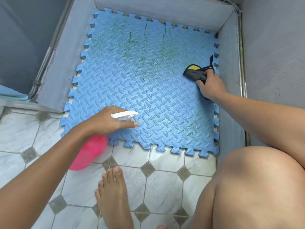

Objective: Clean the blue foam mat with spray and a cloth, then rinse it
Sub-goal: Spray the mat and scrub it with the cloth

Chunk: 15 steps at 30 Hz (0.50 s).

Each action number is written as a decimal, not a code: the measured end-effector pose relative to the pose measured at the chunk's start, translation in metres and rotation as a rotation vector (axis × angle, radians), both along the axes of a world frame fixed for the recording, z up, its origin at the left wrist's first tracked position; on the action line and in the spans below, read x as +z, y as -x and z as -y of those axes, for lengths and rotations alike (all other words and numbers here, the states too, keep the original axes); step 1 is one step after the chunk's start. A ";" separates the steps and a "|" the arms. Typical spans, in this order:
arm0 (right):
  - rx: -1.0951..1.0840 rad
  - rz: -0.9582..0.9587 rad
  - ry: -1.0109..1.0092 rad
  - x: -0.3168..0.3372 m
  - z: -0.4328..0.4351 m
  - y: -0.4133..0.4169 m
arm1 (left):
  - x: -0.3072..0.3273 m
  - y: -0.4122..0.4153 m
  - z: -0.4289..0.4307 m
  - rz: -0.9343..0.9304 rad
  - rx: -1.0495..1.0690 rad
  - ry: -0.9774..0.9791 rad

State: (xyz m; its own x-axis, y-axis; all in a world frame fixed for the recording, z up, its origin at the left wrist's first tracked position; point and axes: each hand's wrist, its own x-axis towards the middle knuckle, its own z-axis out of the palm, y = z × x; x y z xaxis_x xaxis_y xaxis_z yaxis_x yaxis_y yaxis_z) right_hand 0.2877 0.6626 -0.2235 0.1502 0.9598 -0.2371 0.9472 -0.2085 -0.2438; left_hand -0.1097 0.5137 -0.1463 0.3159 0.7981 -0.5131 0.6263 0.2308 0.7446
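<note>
The blue foam mat [132,76], with a tread pattern and puzzle edges, lies on the floor inside a grey-walled corner. Green streaks run down its far half and speckle the near right part. My left hand [105,120] grips a pink spray bottle [90,152] by its white trigger head [124,115], nozzle pointing right over the mat's near left part. My right hand [210,85] presses a grey and yellow cloth [196,71] on the mat's right edge.
Grey walls [165,9] enclose the mat at the back, left and right. White marble tiles with grey diamonds [148,169] cover the near floor. My bare foot [113,195] stands on the tiles, and my right knee [257,187] fills the lower right.
</note>
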 end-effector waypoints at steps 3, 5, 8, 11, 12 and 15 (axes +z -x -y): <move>0.018 0.022 0.001 0.000 -0.004 -0.004 | -0.007 0.002 0.000 -0.030 0.034 0.022; 0.039 0.030 -0.006 0.000 -0.003 -0.005 | -0.013 0.004 0.000 -0.065 0.087 0.006; 0.040 0.042 -0.019 -0.002 -0.001 -0.006 | -0.015 0.006 0.001 -0.028 0.009 -0.014; 0.057 0.030 -0.056 0.003 0.007 0.007 | -0.019 0.008 0.005 0.005 -0.002 0.034; 0.094 0.015 -0.071 0.007 0.012 0.018 | -0.020 0.009 0.007 0.001 0.056 0.043; 0.271 -0.044 -0.041 0.020 0.043 0.074 | -0.019 0.008 0.006 -0.062 0.242 -0.065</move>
State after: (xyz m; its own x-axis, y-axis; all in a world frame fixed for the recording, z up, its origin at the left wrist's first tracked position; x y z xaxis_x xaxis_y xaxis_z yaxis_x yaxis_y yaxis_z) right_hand 0.2138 0.6192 -0.2037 -0.1228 0.9725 -0.1977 0.9553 0.0618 -0.2891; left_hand -0.1179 0.5075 -0.1656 0.0817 0.8787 -0.4703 0.6037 0.3319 0.7249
